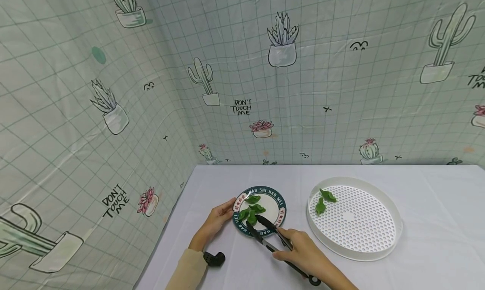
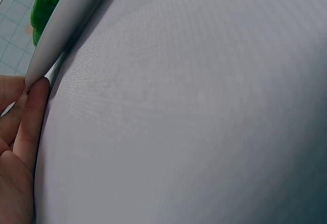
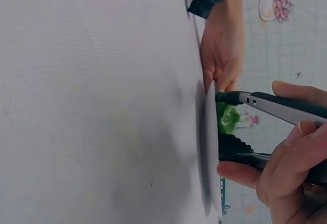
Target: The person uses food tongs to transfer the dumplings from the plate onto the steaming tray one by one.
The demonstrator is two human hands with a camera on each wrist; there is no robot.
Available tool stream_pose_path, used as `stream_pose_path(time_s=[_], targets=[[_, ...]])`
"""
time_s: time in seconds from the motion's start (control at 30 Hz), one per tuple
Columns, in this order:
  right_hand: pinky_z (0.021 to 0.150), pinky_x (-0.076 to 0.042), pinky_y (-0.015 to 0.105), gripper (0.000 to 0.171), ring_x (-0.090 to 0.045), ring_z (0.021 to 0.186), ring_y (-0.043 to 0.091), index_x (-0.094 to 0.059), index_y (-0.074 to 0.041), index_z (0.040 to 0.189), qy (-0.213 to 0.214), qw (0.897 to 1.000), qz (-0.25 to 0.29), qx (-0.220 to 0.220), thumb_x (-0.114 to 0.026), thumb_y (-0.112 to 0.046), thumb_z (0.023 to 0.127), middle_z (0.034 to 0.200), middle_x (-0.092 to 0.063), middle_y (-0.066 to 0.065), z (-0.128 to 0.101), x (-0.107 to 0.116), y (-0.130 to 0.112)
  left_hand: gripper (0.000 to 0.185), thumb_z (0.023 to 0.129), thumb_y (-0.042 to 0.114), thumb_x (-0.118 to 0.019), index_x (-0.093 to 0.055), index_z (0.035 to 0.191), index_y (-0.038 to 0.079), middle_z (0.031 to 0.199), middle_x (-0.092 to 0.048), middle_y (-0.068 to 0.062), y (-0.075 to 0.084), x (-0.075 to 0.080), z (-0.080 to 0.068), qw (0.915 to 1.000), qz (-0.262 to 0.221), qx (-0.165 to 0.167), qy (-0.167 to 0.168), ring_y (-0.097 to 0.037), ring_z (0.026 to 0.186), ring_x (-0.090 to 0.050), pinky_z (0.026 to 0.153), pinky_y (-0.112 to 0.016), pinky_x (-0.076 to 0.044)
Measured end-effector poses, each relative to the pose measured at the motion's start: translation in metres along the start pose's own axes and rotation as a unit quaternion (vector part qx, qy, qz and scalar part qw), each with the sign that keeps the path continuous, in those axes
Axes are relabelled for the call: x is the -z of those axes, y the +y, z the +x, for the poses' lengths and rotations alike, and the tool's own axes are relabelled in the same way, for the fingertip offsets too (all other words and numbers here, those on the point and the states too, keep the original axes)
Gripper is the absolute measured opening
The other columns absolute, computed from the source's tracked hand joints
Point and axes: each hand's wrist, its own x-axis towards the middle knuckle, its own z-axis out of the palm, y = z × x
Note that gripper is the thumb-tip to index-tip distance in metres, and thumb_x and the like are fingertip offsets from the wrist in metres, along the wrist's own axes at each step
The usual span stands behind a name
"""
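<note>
A small round plate (image 1: 281, 202) with a dark green lettered rim sits left of centre on the table and bears several green leaves (image 1: 257, 208). My left hand (image 1: 216, 218) pinches its left rim; in the left wrist view the thumb lies above the edge and fingers (image 2: 36, 106) below. Black-tipped tongs (image 1: 267, 244) are in my right hand (image 1: 305, 252), their two arms spread. Their tips are down at the leaves near the plate's front, on either side of one leaf. In the right wrist view one fingertip of that hand is right at the plate's rim.
To the right stands a round white tray (image 1: 398, 227) with a raised wall and a perforated floor. Two green leaves (image 1: 320, 206) lie at its left side. A white cloth covers the table (image 1: 435, 248). Patterned curtains (image 1: 303, 92) hang behind and at the left.
</note>
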Motion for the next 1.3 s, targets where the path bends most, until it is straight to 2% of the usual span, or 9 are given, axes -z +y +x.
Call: stream_pose_path(time_s=[0.27, 0.47, 0.7, 0.73, 0.8, 0.9, 0.97, 1.03, 1.3], targets=[[0.061, -0.050, 0.029, 0.070, -0.055, 0.083, 0.023, -0.057, 0.016, 0.129, -0.001, 1.000, 0.006, 0.002, -0.083, -0.027, 0.080, 0.114, -0.065, 0.027, -0.005, 0.004, -0.005, 0.048, 0.102, 0.001, -0.052, -0.039, 0.148, -0.006, 0.154, -0.037, -0.022, 0.000, 0.000, 0.001, 1.0000, 0.001, 0.000, 0.002, -0.037, 0.141, -0.036, 0.117, -0.049, -0.025], [0.042, -0.051, 0.029, 0.072, -0.061, 0.060, 0.024, -0.053, 0.016, 0.133, -0.008, 0.999, 0.042, 0.007, -0.081, -0.029, 0.083, 0.122, -0.058, 0.035, -0.012, 0.009, -0.008, 0.048, 0.102, 0.001, -0.051, -0.040, 0.148, -0.006, 0.153, -0.038, -0.022, 0.000, -0.001, 0.001, 1.0000, 0.006, 0.001, 0.005, -0.037, 0.141, -0.036, 0.117, -0.049, -0.026], [0.064, -0.058, 0.030, 0.075, -0.061, 0.103, 0.032, -0.057, 0.008, 0.135, 0.023, 1.000, 0.019, 0.004, -0.083, -0.035, 0.080, 0.131, -0.057, 0.031, -0.025, 0.022, -0.012, 0.048, 0.102, 0.001, -0.051, -0.040, 0.148, -0.004, 0.153, -0.039, -0.020, 0.003, -0.002, 0.000, 0.9998, 0.017, 0.009, 0.008, -0.036, 0.141, -0.036, 0.117, -0.047, -0.026], [0.059, -0.058, 0.033, 0.075, -0.064, 0.094, 0.034, -0.056, 0.007, 0.136, 0.024, 0.999, 0.022, 0.000, -0.083, -0.035, 0.080, 0.132, -0.056, 0.032, -0.027, 0.025, -0.012, 0.048, 0.102, 0.001, -0.051, -0.040, 0.149, -0.004, 0.153, -0.039, -0.020, 0.003, -0.002, 0.000, 0.9997, 0.019, 0.009, 0.009, -0.036, 0.141, -0.036, 0.117, -0.048, -0.026], [0.066, -0.059, 0.036, 0.075, -0.064, 0.100, 0.032, -0.057, 0.005, 0.136, 0.038, 0.999, 0.009, 0.005, -0.083, -0.037, 0.080, 0.132, -0.057, 0.030, -0.031, 0.030, -0.012, 0.048, 0.102, 0.001, -0.052, -0.040, 0.148, -0.004, 0.152, -0.040, -0.020, 0.004, -0.002, -0.001, 0.9997, 0.020, 0.010, 0.010, -0.036, 0.141, -0.036, 0.117, -0.048, -0.027], [0.045, -0.056, 0.039, 0.075, -0.067, 0.062, 0.026, -0.054, 0.006, 0.139, 0.040, 0.999, 0.030, 0.003, -0.082, -0.035, 0.082, 0.135, -0.053, 0.033, -0.037, 0.038, -0.010, 0.048, 0.102, 0.000, -0.052, -0.040, 0.148, -0.005, 0.151, -0.041, -0.021, 0.005, -0.002, -0.001, 0.9997, 0.020, 0.010, 0.012, -0.036, 0.141, -0.037, 0.117, -0.049, -0.026], [0.043, -0.055, 0.038, 0.076, -0.063, 0.048, 0.018, -0.053, 0.007, 0.139, 0.045, 0.998, 0.034, 0.003, -0.081, -0.036, 0.083, 0.137, -0.051, 0.035, -0.040, 0.042, -0.009, 0.048, 0.102, 0.000, -0.052, -0.040, 0.148, -0.005, 0.151, -0.042, -0.022, 0.005, -0.003, -0.001, 0.9997, 0.019, 0.008, 0.012, -0.037, 0.141, -0.037, 0.117, -0.050, -0.026], [0.033, -0.049, 0.035, 0.078, -0.047, 0.028, 0.016, -0.050, 0.008, 0.141, 0.044, 0.998, 0.052, -0.006, -0.081, -0.035, 0.084, 0.140, -0.046, 0.038, -0.044, 0.046, -0.007, 0.048, 0.102, 0.000, -0.052, -0.040, 0.148, -0.006, 0.150, -0.042, -0.023, 0.004, -0.003, -0.001, 0.9997, 0.022, 0.006, 0.012, -0.037, 0.141, -0.037, 0.116, -0.051, -0.026], [0.046, -0.054, 0.029, 0.077, -0.050, 0.035, 0.010, -0.051, 0.004, 0.142, 0.079, 0.996, 0.029, -0.021, -0.080, -0.037, 0.083, 0.140, -0.049, 0.033, -0.059, 0.065, 0.002, 0.049, 0.102, 0.002, -0.052, -0.039, 0.149, -0.004, 0.152, -0.040, -0.021, 0.003, -0.002, 0.000, 0.9997, 0.021, 0.014, 0.006, -0.037, 0.142, -0.034, 0.117, -0.049, -0.025]])
